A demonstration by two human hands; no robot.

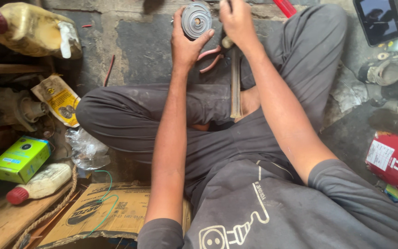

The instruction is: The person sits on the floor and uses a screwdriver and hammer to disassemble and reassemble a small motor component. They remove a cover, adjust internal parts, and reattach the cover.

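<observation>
Head cam: I see left hand [187,44] gripping grey round ribbed metal part [196,19]; right hand [237,20] clenched on wooden-handled tool [235,78] beside it.

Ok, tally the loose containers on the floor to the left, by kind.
Plastic bottles with red caps: 2, a large yellowish one and a small pale one
Green boxes: 1
Yellow packets: 1
Clear plastic bags: 1
Total: 5

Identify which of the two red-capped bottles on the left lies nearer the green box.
The small whitish bottle lying on its side just below the green box. The big yellowish jug sits far off, in the top corner.
</observation>
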